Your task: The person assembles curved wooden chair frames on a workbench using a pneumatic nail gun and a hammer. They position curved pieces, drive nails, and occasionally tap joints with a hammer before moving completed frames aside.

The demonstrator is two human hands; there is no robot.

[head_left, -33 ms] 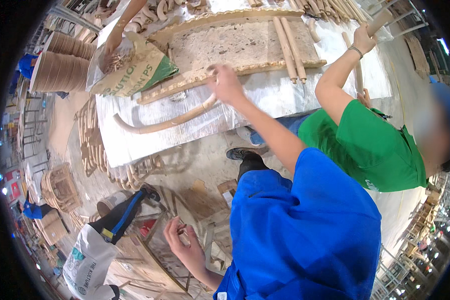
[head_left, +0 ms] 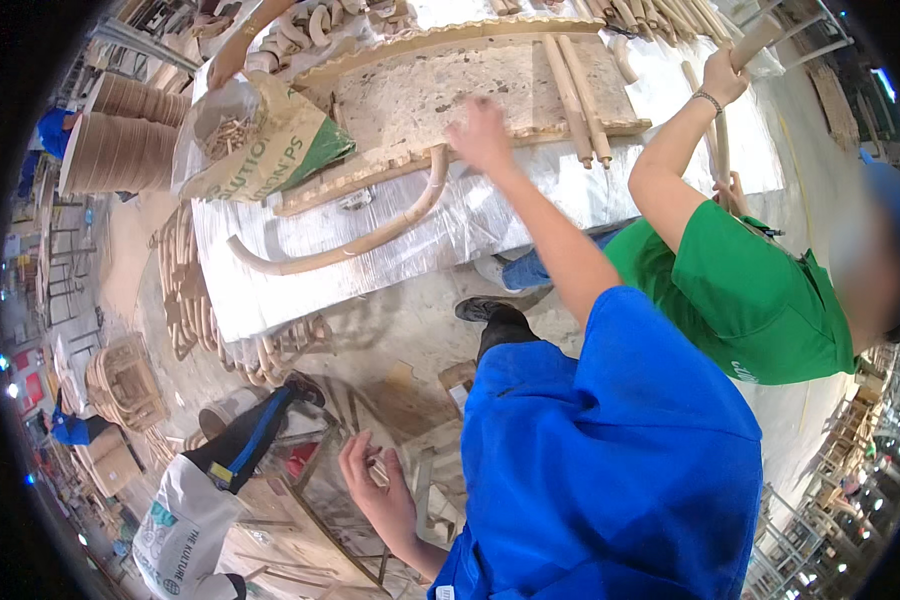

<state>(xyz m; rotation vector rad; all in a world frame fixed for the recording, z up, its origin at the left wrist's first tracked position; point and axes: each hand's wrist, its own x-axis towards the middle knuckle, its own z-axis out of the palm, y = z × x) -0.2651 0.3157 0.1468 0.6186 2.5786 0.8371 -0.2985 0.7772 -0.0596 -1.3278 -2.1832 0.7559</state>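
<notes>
Low in front of me, my left hand (head_left: 380, 490) is held away from the table with its fingers curled round what look like small wooden dowels. My right hand (head_left: 481, 135) is above a shallow wooden tray (head_left: 410, 95). Motion smears its fingers, and nothing plainly shows in them. Just left of it, the upturned end of a long curved wooden piece (head_left: 370, 238) rests near the tray's front edge. That piece lies on the plastic-covered table (head_left: 300, 290). An open bag (head_left: 280, 150) at the table's left contains small dowels (head_left: 228, 137).
Two straight wooden poles (head_left: 578, 100) lie across the tray's right end. At my right a co-worker in a green shirt (head_left: 740, 300) grips a wooden piece (head_left: 757, 42). Another person's arm (head_left: 245, 45) reaches in beside the bag. Someone in a white shirt (head_left: 185, 525) is at lower left.
My right hand has come off the upper end of the curved wooden piece and moved right and away over the tray. The other person's hand has drawn back from the bag.
</notes>
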